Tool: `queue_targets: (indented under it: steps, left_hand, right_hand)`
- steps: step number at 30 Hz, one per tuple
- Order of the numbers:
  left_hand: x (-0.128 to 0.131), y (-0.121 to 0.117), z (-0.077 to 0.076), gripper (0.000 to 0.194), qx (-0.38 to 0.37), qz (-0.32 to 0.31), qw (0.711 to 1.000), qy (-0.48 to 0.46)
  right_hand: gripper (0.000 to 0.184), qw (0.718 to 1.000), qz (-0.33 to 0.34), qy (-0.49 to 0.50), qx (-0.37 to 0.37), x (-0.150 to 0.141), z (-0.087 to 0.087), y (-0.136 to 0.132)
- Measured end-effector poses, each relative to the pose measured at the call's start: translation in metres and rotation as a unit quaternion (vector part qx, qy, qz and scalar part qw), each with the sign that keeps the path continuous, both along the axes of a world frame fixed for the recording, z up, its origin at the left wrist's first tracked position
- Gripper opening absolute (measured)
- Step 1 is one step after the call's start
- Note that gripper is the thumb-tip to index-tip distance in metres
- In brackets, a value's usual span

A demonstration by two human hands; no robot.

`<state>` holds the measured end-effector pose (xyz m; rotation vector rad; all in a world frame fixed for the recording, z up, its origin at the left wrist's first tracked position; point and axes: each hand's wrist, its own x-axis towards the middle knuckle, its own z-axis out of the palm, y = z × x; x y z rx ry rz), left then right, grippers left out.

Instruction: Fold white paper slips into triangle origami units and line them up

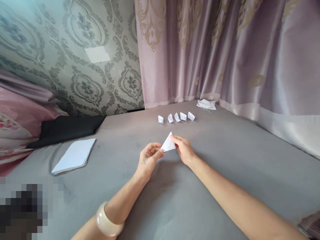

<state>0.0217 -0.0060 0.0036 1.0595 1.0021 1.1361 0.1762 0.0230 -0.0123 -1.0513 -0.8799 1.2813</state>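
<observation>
Between my two hands is a folded white paper point(169, 143), a small triangle held just above the grey sheet. My left hand point(149, 156) pinches its lower left corner between thumb and fingers. On the other side, my right hand point(184, 149) grips the right edge near the top point, thumb in front. Beyond the hands stand several small folded paper pieces point(183, 116) in a loose row, white and roughly boat-shaped.
A stack of white paper point(75, 155) lies at the left, beside a black cloth point(72, 128). Crumpled white paper point(206, 104) sits at the back near the curtain point(175, 66). The grey sheet point(237, 150) spreads under everything. A pixelated patch covers the lower left corner.
</observation>
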Motion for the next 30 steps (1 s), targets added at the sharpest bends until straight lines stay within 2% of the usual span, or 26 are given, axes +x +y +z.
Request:
queue_targets:
  steps: [8, 14, 19, 25, 30]
  left_hand:
    - [-0.002, -0.001, 0.0, 0.04, -0.045, -0.069, 0.995, 0.047]
    - [-0.004, 0.001, -0.001, 0.04, -0.084, -0.1, 0.991, -0.017]
    - [-0.005, 0.003, -0.002, 0.035, -0.075, -0.1, 0.989, -0.073]
    - [-0.005, 0.004, -0.004, 0.029, -0.098, -0.102, 0.983, -0.118]
    - [-0.004, 0.006, -0.006, 0.024, -0.1, -0.098, 0.978, -0.155]
  right_hand:
    - [0.037, 0.998, 0.042, -0.043, -0.005, 0.005, 0.002, -0.001]
    - [0.036, 0.996, 0.08, -0.046, 0.006, 0.002, 0.006, -0.005]
    - [0.032, 0.988, 0.134, -0.068, 0.028, 0.001, 0.007, -0.009]
    - [0.035, 0.984, 0.174, -0.006, 0.025, -0.004, 0.014, -0.015]
    - [0.036, 0.984, 0.163, 0.067, 0.0, -0.012, 0.015, -0.016]
